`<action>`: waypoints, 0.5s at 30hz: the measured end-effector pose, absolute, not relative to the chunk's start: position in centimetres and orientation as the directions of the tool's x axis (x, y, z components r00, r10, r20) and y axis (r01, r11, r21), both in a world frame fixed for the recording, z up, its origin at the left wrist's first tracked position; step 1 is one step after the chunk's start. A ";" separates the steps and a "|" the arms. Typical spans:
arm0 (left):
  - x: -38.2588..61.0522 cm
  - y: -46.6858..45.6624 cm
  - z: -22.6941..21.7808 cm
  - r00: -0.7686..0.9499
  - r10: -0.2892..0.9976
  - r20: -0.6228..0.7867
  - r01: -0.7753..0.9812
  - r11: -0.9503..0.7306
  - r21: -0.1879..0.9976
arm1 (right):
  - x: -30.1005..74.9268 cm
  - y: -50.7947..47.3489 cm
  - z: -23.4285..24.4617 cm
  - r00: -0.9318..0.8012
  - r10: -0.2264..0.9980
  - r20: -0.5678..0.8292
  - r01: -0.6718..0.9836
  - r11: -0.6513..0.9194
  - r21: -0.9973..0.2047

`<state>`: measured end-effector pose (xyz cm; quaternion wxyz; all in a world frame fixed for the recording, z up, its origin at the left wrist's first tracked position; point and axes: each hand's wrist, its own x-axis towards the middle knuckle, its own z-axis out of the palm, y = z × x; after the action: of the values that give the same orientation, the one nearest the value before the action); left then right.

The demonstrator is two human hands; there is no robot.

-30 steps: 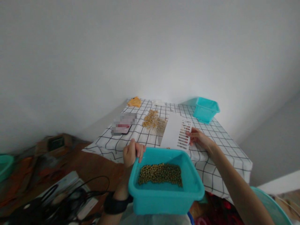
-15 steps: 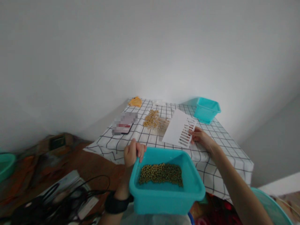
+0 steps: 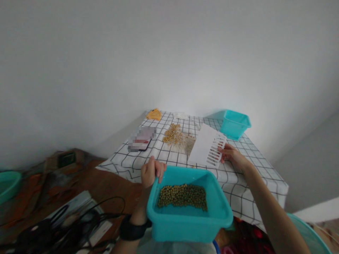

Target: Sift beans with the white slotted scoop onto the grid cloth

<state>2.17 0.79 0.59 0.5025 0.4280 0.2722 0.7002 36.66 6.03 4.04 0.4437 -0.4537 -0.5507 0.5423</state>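
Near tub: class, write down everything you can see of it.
The near tub is turquoise, seemingly plastic: a deep rectangle with rounded corners and a thick, smooth rim. It stands roughly level, open-topped, at the near side of the table. Many small, round, yellow-green beans lie in a band across its floor, leaving bare floor in front. The left hand curls over its far left corner. What supports it is unclear.

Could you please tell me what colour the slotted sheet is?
The slotted sheet is white, shown best in the head view.
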 end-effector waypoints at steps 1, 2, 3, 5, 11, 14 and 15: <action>2.1 0.9 0.5 -0.124 0.937 0.327 -0.471 -0.346 0.812 | 36.7 6.0 4.0 -0.214 0.977 -0.020 0.025 -0.015 -1.000; 2.1 0.9 0.5 -0.119 0.937 0.328 -0.471 -0.345 0.812 | 36.8 6.0 3.9 -0.231 0.972 -0.033 0.031 -0.026 -0.999; 2.0 0.9 0.5 -0.114 0.937 0.330 -0.471 -0.343 0.812 | 36.8 6.1 3.8 -0.250 0.967 -0.045 0.038 -0.036 -0.999; 2.0 1.0 0.5 -0.107 0.937 0.332 -0.473 -0.342 0.812 | 36.9 6.3 3.8 -0.288 0.955 -0.066 0.052 -0.053 -0.997; 2.1 0.9 0.9 -0.119 0.937 0.329 -0.484 -0.344 0.804 | 36.9 6.8 3.8 -0.318 0.945 -0.075 0.042 -0.065 -0.997; 2.3 0.8 1.0 -0.137 0.936 0.323 -0.492 -0.348 0.798 | 36.7 6.7 3.8 -0.325 0.943 -0.075 0.023 -0.071 -0.997; 2.3 0.8 1.0 -0.143 0.936 0.321 -0.494 -0.349 0.796 | 36.6 6.6 3.8 -0.329 0.942 -0.072 0.011 -0.073 -0.997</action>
<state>2.34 0.81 0.99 0.5052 0.4163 0.2654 0.7079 36.56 6.64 3.82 0.3913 -0.4273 -0.5574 0.5947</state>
